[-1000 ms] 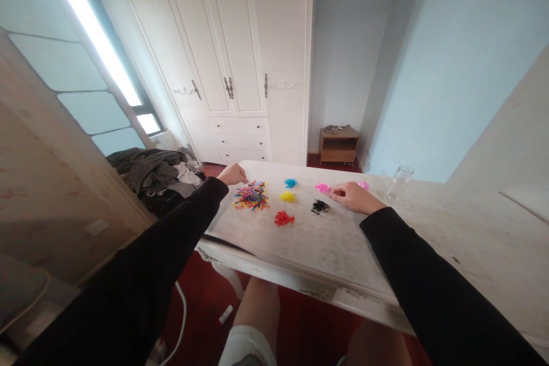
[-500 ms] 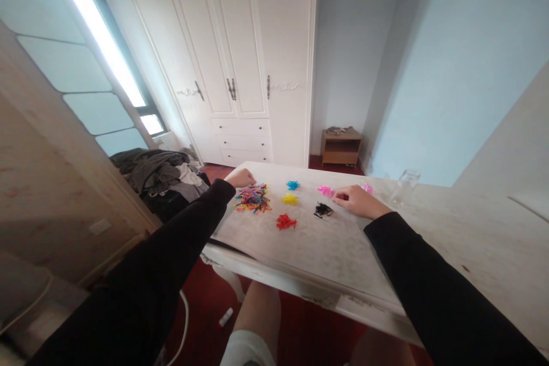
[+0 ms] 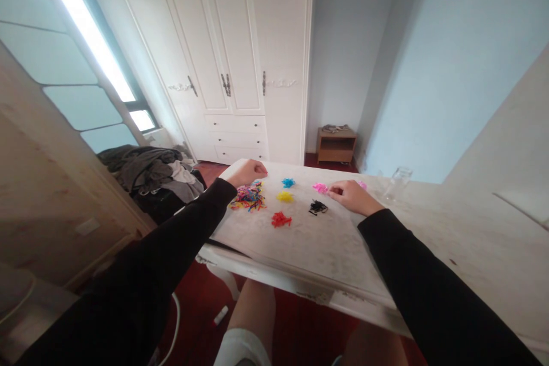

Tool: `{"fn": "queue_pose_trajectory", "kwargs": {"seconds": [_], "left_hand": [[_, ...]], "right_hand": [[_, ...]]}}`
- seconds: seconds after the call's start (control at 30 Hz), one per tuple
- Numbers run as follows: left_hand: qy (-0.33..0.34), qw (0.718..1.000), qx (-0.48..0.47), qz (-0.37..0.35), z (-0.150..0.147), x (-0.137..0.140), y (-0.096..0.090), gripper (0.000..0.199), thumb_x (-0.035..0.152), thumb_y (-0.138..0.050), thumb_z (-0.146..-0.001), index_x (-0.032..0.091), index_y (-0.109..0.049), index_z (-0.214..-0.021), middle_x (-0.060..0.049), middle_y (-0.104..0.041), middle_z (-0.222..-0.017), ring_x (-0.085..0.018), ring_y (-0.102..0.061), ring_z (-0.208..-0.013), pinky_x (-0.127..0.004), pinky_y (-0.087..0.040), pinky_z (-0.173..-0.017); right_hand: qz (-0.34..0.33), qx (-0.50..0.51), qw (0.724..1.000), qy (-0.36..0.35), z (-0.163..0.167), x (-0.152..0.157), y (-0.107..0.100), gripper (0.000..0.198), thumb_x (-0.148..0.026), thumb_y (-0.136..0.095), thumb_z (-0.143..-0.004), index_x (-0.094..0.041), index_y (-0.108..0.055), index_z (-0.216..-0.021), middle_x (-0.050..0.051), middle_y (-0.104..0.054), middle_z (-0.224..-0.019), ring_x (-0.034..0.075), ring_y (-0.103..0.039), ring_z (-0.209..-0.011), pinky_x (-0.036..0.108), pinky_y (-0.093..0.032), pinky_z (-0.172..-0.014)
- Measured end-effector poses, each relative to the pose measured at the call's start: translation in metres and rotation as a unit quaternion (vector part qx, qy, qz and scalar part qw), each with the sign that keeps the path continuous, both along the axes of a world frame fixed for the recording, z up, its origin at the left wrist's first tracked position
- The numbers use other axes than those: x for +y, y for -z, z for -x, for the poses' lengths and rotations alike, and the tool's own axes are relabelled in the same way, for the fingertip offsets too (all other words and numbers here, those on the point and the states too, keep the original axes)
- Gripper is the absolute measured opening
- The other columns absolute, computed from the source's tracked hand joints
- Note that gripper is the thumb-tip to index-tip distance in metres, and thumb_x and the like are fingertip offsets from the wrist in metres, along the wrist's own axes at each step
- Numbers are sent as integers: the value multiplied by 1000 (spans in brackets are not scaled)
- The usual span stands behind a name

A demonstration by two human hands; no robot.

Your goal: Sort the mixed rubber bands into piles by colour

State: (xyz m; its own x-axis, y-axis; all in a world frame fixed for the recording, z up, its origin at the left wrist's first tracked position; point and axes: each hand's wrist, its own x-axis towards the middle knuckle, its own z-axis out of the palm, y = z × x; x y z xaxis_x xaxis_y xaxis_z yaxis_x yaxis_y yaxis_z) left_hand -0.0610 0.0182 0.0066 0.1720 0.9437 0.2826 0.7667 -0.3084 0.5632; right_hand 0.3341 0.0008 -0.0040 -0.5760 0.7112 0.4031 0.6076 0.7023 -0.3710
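Observation:
My left hand (image 3: 252, 171) is closed in a pinch above the table, just beyond a mixed pile of small multicoloured rubber bands (image 3: 249, 197). A tiny pinkish-red band (image 3: 266, 173) shows at its fingertips. My right hand (image 3: 350, 195) hovers with thumb and fingers pressed together beside a pink heap (image 3: 319, 187); what they hold, if anything, is too small to see. Between the hands lie a blue heap (image 3: 288, 182), a yellow heap (image 3: 285, 197), a red heap (image 3: 281, 219) and a black heap (image 3: 318, 207). Another pink heap (image 3: 362, 185) is partly hidden behind my right hand.
A clear glass jar (image 3: 398, 183) stands at the right back of the white table (image 3: 309, 251). Clothes (image 3: 146, 174) are piled to the left. A white wardrobe (image 3: 240, 40) and a small wooden cabinet (image 3: 337, 146) stand beyond the table.
My left hand has lifted from the far side of the mixed pile and moved right, a pinkish-red band now at its fingertips. My right hand stays near the pink heap. The view has shifted slightly.

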Motion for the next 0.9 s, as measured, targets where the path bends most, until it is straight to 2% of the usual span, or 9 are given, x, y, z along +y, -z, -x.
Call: {"fn": "queue_pose_trajectory", "kwargs": {"seconds": [0.13,0.27,0.37,0.47,0.57,0.73,0.9], "left_hand": [[119,990,-69,-33,-67,-11,-7,16,30,-69,-82,15,-73,-82,-5,-75,-77,-16,-68,-73,-24,-52,-69],[203,967,-16,-151,-127,-16,-4,13,25,-67,-87,15,-74,-82,-6,-75,-82,-15,-68,-76,-26,-52,-75],[240,947,0,-214,-152,-10,4,12,20,-65,-89,15,-74,-83,-5,-75,-80,-14,-67,-74,-25,-50,-75],[271,933,1,-238,-162,-4,10,13,20,-64,-90,16,-75,-84,-4,-74,-80,-13,-66,-74,-24,-49,-73],[288,926,9,-246,-160,-2,12,13,19,-64,-92,16,-75,-87,-4,-73,-83,-13,-66,-75,-23,-49,-73],[286,931,7,-225,-154,-7,10,12,21,-64,-92,17,-75,-89,-3,-73,-83,-13,-66,-75,-24,-49,-73],[285,934,-22,-215,-149,-7,7,13,22,-64,-92,18,-75,-87,-3,-74,-84,-14,-67,-76,-25,-50,-74]], "right_hand": [[-12,17,1000,20,3,-2,-4,28,-35,-58,-90,-16,-74,-78,6,-70,-76,18,-59,-70,30,-39,-66],[-13,57,998,31,7,-5,-3,32,-42,-59,-93,-16,-74,-79,7,-71,-80,18,-60,-72,30,-42,-68],[-10,81,996,37,12,-6,0,34,-49,-65,-91,-17,-74,-84,6,-72,-83,18,-61,-72,30,-44,-67],[-12,77,996,35,16,-5,4,30,-47,-68,-89,-18,-72,-84,5,-72,-82,17,-61,-72,30,-44,-67],[-28,70,997,35,19,-6,4,30,-44,-62,-94,-18,-71,-82,5,-70,-80,18,-61,-72,30,-44,-67],[-32,92,995,38,25,-12,1,28,-43,-59,-96,-18,-70,-89,5,-70,-82,16,-60,-71,29,-44,-67],[-31,108,992,54,29,-18,-2,29,-42,-58,-96,-18,-70,-85,5,-70,-80,16,-61,-72,29,-45,-67]]}}
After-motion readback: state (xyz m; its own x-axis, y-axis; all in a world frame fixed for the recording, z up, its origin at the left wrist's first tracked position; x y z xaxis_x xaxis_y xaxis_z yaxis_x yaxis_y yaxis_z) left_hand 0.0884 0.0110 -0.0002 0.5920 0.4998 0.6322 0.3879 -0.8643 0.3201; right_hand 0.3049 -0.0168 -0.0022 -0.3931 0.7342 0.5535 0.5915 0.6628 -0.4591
